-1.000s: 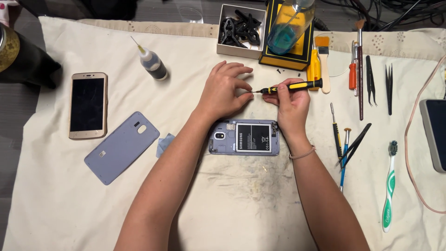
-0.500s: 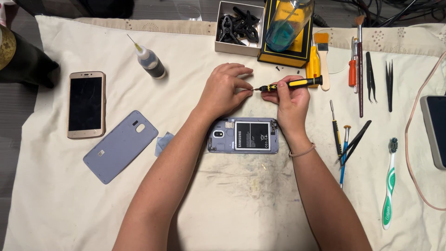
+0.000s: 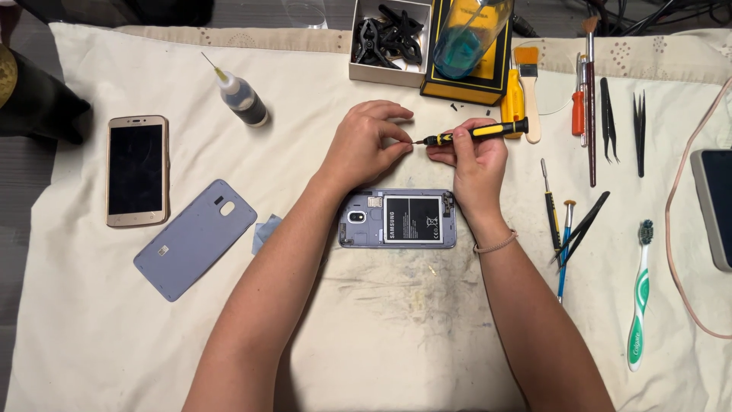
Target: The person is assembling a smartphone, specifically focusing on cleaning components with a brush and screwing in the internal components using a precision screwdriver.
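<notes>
White cloth covers the table, edges cut off. Open phone with its back off lies just below the grip, right end hidden by the wrist. Right hand clamps the black-yellow screwdriver, held level above the phone. Left hand fingertips pinch together at the tip; whatever they hold is too small to see.
</notes>
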